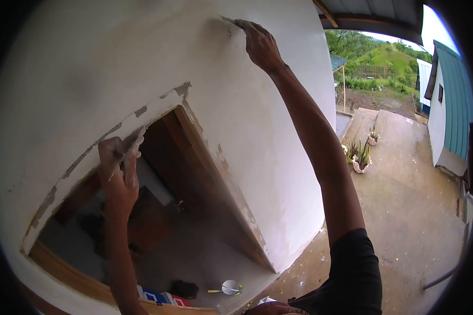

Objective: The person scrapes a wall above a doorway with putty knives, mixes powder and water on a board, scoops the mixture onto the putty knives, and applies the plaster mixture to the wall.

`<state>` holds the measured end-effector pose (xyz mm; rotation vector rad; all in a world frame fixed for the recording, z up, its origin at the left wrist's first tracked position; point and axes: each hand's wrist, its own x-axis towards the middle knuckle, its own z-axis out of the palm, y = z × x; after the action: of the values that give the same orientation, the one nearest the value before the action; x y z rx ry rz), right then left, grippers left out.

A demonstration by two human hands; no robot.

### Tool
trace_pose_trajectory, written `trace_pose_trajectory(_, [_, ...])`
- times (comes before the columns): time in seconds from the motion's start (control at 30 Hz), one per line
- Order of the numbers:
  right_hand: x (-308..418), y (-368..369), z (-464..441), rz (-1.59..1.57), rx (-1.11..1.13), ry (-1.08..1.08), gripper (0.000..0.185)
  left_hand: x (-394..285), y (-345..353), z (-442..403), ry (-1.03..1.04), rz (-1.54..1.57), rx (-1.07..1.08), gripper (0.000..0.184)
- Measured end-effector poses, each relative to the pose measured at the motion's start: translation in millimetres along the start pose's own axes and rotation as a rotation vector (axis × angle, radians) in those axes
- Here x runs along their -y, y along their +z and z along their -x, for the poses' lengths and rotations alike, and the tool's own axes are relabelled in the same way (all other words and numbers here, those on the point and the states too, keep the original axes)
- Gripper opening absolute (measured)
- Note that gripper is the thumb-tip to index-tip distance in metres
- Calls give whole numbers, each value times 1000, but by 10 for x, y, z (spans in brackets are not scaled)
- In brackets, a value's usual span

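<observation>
My right hand (260,44) is raised high against the white wall (247,121), its fingers closed round a thin flat tool (228,20) whose edge touches the wall beside a small grey mark. Lower on the left, my left hand (122,165) is closed on a flat tool smeared with pale paste (136,137), in front of the top edge of the doorway. Grey unpainted patches (73,161) run along the wall above the wooden door frame (220,189).
Through the doorway, a white bowl (229,287) with a yellow-handled brush and a blue-and-white box (155,296) stand on the floor. Potted plants (361,157) are on the concrete path outside, and a teal-roofed building (457,94) stands at the far right.
</observation>
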<state>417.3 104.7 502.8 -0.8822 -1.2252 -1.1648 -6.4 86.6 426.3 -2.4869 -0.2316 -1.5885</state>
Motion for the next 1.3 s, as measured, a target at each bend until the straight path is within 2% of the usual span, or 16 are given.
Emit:
trace_pose_trajectory(0.03, [-52, 93, -18, 65, -76, -80, 38, 88, -13, -108, 18, -86, 17, 16])
trace_pose_trajectory(0.1, [-105, 237, 100, 58, -7, -93, 46, 302, -67, -257, 48, -261, 49, 17])
trace_pose_trajectory(0.2, [35, 216, 551, 82, 49, -180, 51, 620, 19, -445, 366, -385, -81, 19])
trace_pose_trajectory(0.3, [66, -46, 646, 31, 184, -71, 51, 749, 111, -463, 357, -474, -158, 22])
trace_pose_trajectory(0.33, [82, -135, 482, -40, 185, -31, 46, 759, 146, -473, 375, -478, -184, 23])
trace_pose_trajectory(0.37, [52, -125, 310, -38, 81, -48, 43, 749, 172, -480, 393, -479, -207, 24])
trace_pose_trajectory(0.43, [-42, -75, -67, 6, 79, 4, 44, 741, 194, -457, 413, -512, -224, 27])
trace_pose_trajectory(0.53, [-202, 129, -386, -111, 174, -69, 49, 816, 169, -454, 445, -540, -247, 31])
trace_pose_trajectory(0.63, [-21, 140, -195, -16, 164, -168, 48, 874, 173, -448, 457, -489, -244, 33])
trace_pose_trajectory(0.67, [-33, 131, -44, -50, 169, -212, 54, 841, 137, -437, 436, -539, -214, 33])
trace_pose_trajectory(0.77, [89, -88, 457, -23, 244, -301, 54, 742, 140, -459, 478, -597, -224, 33])
trace_pose_trajectory(0.87, [118, -391, 460, 76, 415, -288, 55, 748, 170, -456, 489, -606, -225, 33])
trace_pose_trajectory(1.0, [-134, -210, -113, -5, 279, -275, 57, 807, 170, -410, 417, -602, -194, 33])
trace_pose_trajectory(1.1, [-240, 8, -519, -134, 197, -256, 47, 819, 155, -407, 442, -608, -173, 35])
trace_pose_trajectory(1.2, [-287, 181, -704, -58, 134, -244, 47, 790, 128, -401, 420, -621, -130, 37])
trace_pose_trajectory(1.3, [-414, 437, -593, 82, 96, -300, 47, 852, 160, -429, 494, -633, -197, 37])
